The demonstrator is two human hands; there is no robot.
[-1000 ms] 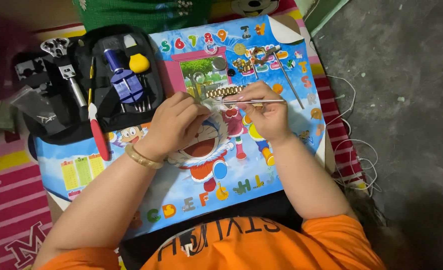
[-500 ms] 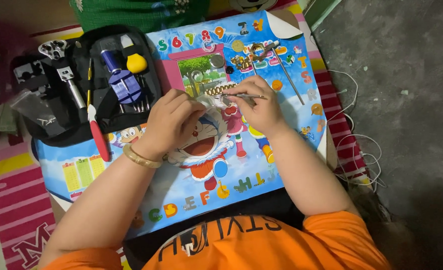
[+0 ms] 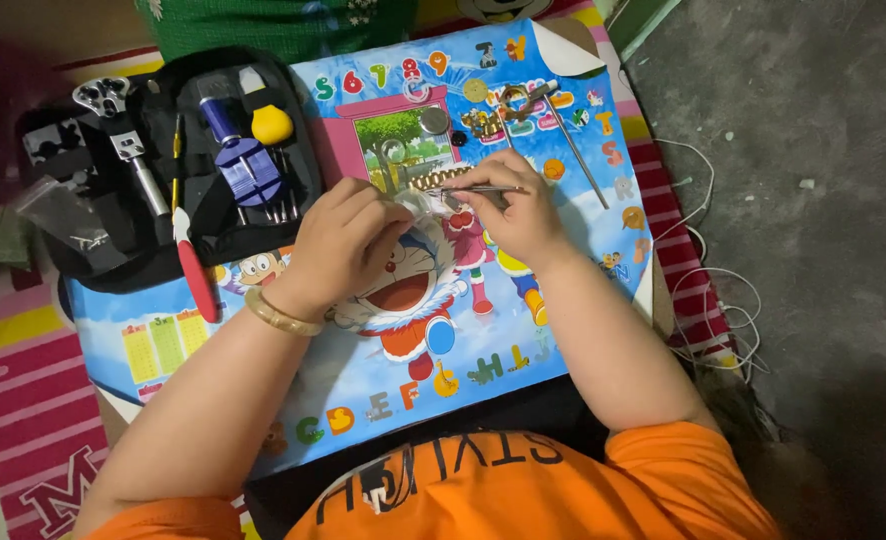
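My left hand [image 3: 348, 240], with a gold bangle on the wrist, is curled over a small pale round piece [image 3: 410, 207] on the cartoon-printed tabletop [image 3: 523, 350]; the fingers hide most of it. My right hand [image 3: 523, 220] pinches thin metal tweezers [image 3: 468, 189], held level, with their tips pointing left at that piece. A gold link band [image 3: 431, 181] lies just beyond the fingertips of both hands.
An open black tool case [image 3: 93, 240] at the left holds a blue tool [image 3: 243, 160], a yellow blower [image 3: 271, 125] and a metal wrench [image 3: 123, 140]; a red-handled tool [image 3: 196, 275] lies at its edge. Small round parts [image 3: 433, 120] and a metal rod [image 3: 578, 150] lie at the table's far side. White cable [image 3: 708, 300] trails on the grey floor.
My right hand has carried the tweezers a little to the left, closer to my left hand's fingertips. My left hand has stayed curled over the small piece.
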